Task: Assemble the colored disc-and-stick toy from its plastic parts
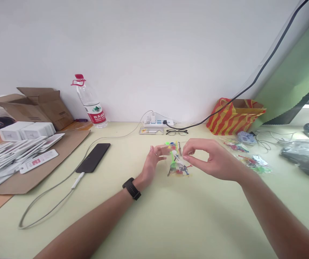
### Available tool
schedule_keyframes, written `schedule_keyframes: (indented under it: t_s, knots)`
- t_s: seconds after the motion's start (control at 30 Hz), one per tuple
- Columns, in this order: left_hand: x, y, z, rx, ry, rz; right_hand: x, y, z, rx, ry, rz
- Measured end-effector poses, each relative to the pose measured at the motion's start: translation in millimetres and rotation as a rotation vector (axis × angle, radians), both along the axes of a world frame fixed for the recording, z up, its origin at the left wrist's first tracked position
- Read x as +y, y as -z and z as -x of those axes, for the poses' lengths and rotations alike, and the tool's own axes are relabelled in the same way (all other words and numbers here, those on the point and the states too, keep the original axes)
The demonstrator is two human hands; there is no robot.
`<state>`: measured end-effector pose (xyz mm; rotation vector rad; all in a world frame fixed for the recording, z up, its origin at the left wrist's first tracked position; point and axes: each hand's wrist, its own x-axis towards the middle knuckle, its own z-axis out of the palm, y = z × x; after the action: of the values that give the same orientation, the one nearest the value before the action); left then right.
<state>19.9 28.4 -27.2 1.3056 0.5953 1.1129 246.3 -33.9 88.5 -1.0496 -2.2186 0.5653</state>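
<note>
A small clear plastic bag (179, 169) of colourful little plastic pieces, among them green, red, yellow and blue ones, is between my hands above the table, somewhat blurred. My right hand (211, 158) pinches its upper right edge between thumb and fingertips. My left hand (151, 163), with a ring and a black wristwatch (132, 189), curls its fingers at the upper left side of the bag; the film at its fingertips is hard to make out. Two similar bags, a nearer bag (255, 163) and a farther bag (236, 145), lie beyond my right wrist.
A black phone (93, 158) on a charging cable and a water bottle (95, 108) are to the left. White tags (17, 156) lie near a cardboard box (38, 108). Glasses (176, 132) and a power strip (157, 122) stand behind; a striped bag (231, 117) is right.
</note>
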Motion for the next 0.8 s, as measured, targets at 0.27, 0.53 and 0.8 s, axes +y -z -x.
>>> schedule_keyframes:
  t_s: [0.27,0.53,0.8]
  knots:
    - [-10.3,-0.9,-4.3,0.192,0.174,-0.093,11.1,56.2,-2.4,0.331,0.136,0.066]
    - [-12.3,-8.9,-8.0,0.191,0.084,-0.044,18.7,89.6,-0.9,0.675,0.186,0.38]
    - [1.2,-5.9,-0.5,0.087,-0.031,0.086,25.7,104.7,0.1,0.71,0.264,0.491]
